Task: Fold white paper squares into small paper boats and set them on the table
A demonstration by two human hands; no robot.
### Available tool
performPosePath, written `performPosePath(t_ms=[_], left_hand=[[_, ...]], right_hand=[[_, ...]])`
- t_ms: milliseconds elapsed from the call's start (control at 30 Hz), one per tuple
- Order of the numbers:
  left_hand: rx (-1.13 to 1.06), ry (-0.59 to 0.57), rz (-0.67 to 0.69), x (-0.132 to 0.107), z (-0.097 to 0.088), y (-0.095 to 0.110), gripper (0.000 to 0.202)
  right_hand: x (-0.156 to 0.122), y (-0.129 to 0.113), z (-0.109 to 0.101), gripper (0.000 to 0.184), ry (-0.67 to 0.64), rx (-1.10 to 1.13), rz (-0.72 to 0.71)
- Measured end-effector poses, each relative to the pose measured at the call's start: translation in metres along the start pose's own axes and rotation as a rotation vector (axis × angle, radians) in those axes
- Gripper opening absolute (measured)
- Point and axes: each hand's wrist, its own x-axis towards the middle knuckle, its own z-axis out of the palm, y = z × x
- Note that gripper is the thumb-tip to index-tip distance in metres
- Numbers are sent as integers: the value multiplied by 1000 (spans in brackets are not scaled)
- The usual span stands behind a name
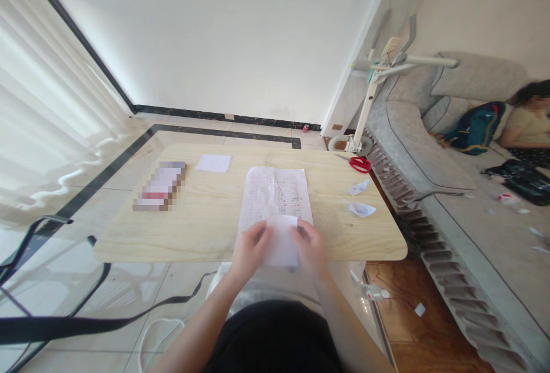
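Observation:
Between my two hands is a small blank white sheet of paper, held over the table's front edge. My left hand pinches its left side, and my right hand pinches its right side; both are slightly blurred. Beneath and beyond it, a larger creased sheet with writing lies flat on the wooden table, its near part covered by the small sheet and my hands. A stack of white paper rests at the table's back left.
Red-handled scissors lie at the table's right back corner, near two folded paper pieces. A pixelated object is at the left. A grey sofa with a seated person stands right, and a black strap crosses lower left.

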Motion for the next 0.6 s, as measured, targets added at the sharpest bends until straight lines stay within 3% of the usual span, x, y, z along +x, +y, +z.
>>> performPosePath(t_ms=[300, 500, 600], left_hand=[[42, 17, -28, -1, -2, 2, 29], [18, 99, -63, 1, -4, 2, 29], [-45, 64, -91, 1, -5, 3, 36]], right_hand=[[3, 12, -1, 25, 30, 60, 25], [3, 5, -4, 21, -114, 135, 46], [4, 6, -6, 20, -98, 125, 74]])
